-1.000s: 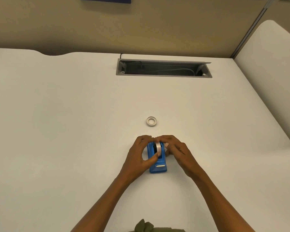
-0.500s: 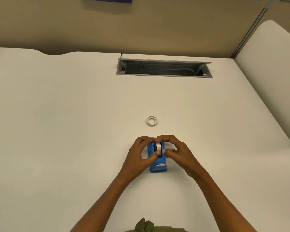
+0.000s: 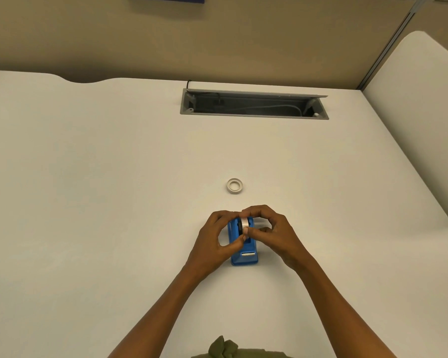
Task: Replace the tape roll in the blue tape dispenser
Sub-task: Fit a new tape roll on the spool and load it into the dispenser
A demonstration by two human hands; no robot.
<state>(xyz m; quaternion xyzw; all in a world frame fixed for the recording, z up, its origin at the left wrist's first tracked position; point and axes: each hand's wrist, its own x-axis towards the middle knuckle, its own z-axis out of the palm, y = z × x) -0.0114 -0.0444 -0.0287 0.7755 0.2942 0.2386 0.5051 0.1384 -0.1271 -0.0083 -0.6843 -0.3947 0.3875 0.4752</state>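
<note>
White desk (image 3: 88, 202), frame centre: your left hand (image 3: 212, 241) and right hand (image 3: 274, 233) pinch the white tape roll (image 3: 244, 223) seated in the blue plastic tape dispenser (image 3: 243, 250); the small white ring (image 3: 234, 186) lies beyond, so tape threading probably remains.

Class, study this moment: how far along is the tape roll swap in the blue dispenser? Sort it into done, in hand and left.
Done, apparently: a small white ring, probably the old roll, lies apart on the desk. In hand: the left hand and right hand pinch a tape roll standing in the blue dispenser. Left: seating it fully, which fingers hide, and probably drawing tape to the cutter.
</note>
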